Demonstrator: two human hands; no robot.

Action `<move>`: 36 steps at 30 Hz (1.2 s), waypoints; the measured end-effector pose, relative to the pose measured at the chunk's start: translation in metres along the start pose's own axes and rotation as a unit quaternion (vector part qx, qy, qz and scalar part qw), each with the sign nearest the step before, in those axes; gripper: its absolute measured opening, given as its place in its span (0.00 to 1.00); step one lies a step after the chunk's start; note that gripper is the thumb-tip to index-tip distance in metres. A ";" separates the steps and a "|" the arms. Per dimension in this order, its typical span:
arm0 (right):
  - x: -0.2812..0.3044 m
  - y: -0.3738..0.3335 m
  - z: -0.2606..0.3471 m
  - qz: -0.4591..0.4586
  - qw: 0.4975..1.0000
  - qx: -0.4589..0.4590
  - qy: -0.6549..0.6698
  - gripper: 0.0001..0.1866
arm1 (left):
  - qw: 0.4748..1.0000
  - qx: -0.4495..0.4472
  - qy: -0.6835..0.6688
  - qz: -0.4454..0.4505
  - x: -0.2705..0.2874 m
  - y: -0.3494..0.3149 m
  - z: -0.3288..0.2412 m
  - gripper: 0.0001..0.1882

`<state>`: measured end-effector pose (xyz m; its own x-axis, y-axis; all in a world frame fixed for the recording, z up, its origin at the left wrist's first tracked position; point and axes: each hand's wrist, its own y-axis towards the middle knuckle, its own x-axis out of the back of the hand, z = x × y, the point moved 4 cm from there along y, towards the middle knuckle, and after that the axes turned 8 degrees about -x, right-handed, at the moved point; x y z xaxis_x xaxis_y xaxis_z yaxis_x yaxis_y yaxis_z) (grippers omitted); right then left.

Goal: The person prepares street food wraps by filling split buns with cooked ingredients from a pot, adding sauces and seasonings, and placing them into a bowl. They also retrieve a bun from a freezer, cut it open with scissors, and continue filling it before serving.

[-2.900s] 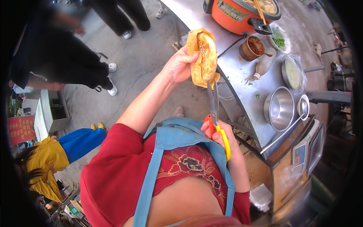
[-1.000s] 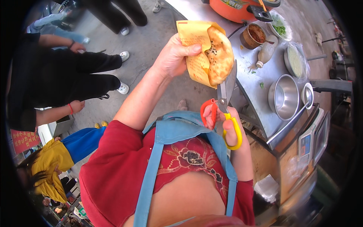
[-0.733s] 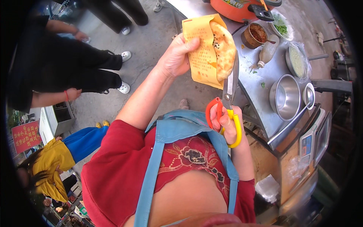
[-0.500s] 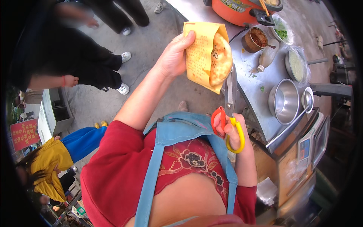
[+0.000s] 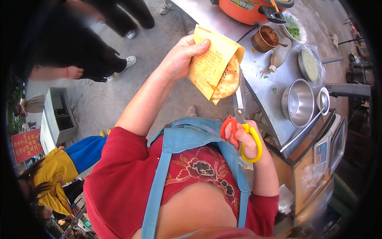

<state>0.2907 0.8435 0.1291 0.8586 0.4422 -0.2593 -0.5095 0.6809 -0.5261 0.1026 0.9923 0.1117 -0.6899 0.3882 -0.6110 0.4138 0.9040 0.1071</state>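
Observation:
In my left hand (image 5: 184, 57) is a yellow paper bag (image 5: 210, 59), gripped near its upper left edge with the thumb on the front. A round flatbread (image 5: 227, 81) with dark seeds on its browned top sticks out of the bag's open right side. My right hand (image 5: 247, 139) is closed around the handles of a pair of scissors (image 5: 239, 109), one loop red and the other yellow. The metal blades point up toward the flatbread's right edge; whether they touch it, I cannot tell.
On the metal table (image 5: 258, 85) at right stand an orange pot (image 5: 242, 14), a sauce pot (image 5: 266, 39), a plastic bottle (image 5: 280, 55), a bowl of greens (image 5: 293, 30), a steel bowl (image 5: 298, 103) and a ladle (image 5: 323, 101). Several people stand at left, including one in a yellow top (image 5: 53, 171).
The bag and flatbread have tilted, their lower end swinging slightly left and the bag's top leaning right. My right hand stays near its place with the scissors.

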 end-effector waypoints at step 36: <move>0.148 0.001 -0.120 -0.418 0.901 -0.058 0.101 0.12 | 0.950 0.145 -0.155 -0.230 0.069 -0.028 0.083 0.23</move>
<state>0.4245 0.8398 -0.0068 0.9383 -0.3201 0.1313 0.3194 0.6555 -0.6843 0.0926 0.9793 0.0017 -0.6483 -0.1481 -0.7468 0.2884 0.8600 -0.4209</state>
